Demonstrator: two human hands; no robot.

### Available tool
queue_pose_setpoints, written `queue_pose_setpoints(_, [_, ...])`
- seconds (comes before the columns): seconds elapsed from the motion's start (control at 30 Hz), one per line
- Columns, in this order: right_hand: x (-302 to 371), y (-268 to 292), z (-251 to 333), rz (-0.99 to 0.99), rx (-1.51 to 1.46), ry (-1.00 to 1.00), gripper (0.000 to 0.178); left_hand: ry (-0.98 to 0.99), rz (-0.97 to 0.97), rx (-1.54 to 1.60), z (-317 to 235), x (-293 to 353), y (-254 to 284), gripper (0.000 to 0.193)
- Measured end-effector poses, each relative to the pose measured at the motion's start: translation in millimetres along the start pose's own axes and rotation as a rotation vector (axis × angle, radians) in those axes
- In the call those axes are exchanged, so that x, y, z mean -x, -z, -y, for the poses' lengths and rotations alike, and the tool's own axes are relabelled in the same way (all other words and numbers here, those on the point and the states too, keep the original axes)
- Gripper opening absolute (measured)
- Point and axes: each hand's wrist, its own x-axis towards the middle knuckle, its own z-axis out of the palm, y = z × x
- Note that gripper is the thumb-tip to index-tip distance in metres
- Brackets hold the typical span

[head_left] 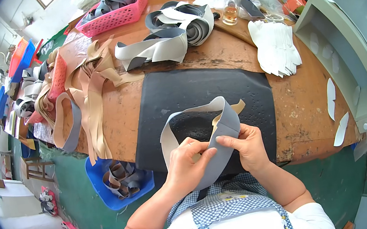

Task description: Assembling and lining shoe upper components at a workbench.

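A long grey strip with a pale inner side (220, 167), leather or fabric by its look, is curved into a loop in front of me. My left hand (188, 160) pinches its near part between thumb and fingers. Close beside it, my right hand (246, 145) grips the same strip, thumb pressed on the grey face. A tan piece (238, 107) shows behind the strip near my right fingers; whether it is attached, I cannot tell. Both hands are above the near edge of a black mat (164, 112) that has small holes and worn spots.
Loops of grey-white strips (156, 46) lie beyond the mat, tan strips (92, 94) to the left. White pieces (274, 47) and a glass bottle (230, 4) are at right, beside a grey machine (345, 37) with lit buttons. A blue basket (106, 196) stands below the table's edge.
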Motion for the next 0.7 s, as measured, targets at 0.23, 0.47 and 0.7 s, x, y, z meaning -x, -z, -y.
queue_pose_setpoints(0.23, [-12.7, 9.3, 7.9, 0.04, -0.129, -0.103, 0.01, 0.042, -0.004, 0.023, 3.1, 3.9, -2.5, 0.017])
queue_pose_setpoints(0.47, [-5.3, 1.9, 0.5, -0.003, -0.178, -0.089, 0.009, 0.183, -0.052, 0.08, -2.9, -2.6, -4.9, 0.015])
queue_pose_setpoints(0.7, [-0.8, 2.0, -3.8, -0.023, -0.198, -0.07, 0.008, 0.177, -0.066, 0.083, -1.9, 0.0, -7.1, 0.014])
